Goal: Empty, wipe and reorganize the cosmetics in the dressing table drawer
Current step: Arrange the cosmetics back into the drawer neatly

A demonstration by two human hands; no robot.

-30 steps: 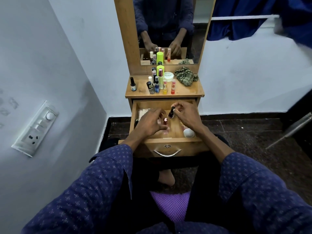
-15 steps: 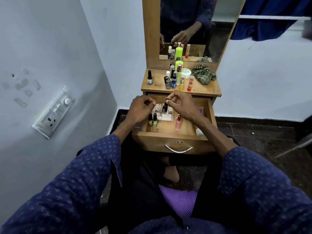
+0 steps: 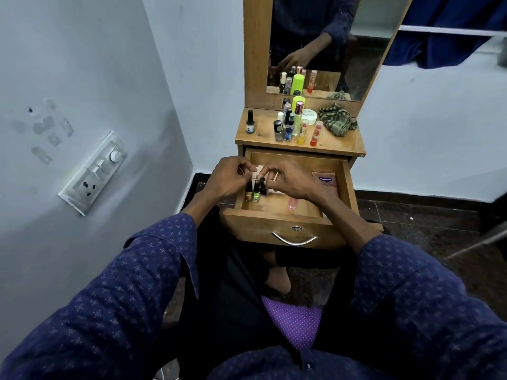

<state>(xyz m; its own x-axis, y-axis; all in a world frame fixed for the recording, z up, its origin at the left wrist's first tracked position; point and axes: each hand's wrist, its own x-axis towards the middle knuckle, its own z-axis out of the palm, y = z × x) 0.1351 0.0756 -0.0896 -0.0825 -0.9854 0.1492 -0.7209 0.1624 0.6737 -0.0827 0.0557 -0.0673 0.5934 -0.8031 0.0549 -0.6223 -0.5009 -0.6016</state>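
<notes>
At the centre of the frame the right hand (image 3: 290, 181) curls its fingers (image 3: 270, 171) over a dark nail polish bottle (image 3: 263, 186), seemingly pinching its cap, though the contact itself is partly hidden. Just to the left, the left hand (image 3: 229, 178) has its fingers bent inward near the same spot; whether it holds anything cannot be told.

Both hands hover over the open drawer (image 3: 277, 219). Inside it, at the left, three small bottles stand upright in a row, touching or nearly so: a gold bottle (image 3: 249, 193), a green bottle (image 3: 256, 193) and the dark one. Behind them lies a pale tray (image 3: 259, 171), mostly covered by the hands. A pink bottle (image 3: 292, 203) lies flat near the drawer's middle, and a pink packet (image 3: 325, 182) sits at the right wall.

Above, on the tabletop (image 3: 260, 133), a cluster of bottles (image 3: 290, 124) stands upright, with a lone black-capped bottle (image 3: 249, 122) well to its left, a round white jar (image 3: 309, 116) behind and a crumpled green cloth (image 3: 338, 119) at the right. The mirror (image 3: 329, 45) rises behind.
</notes>
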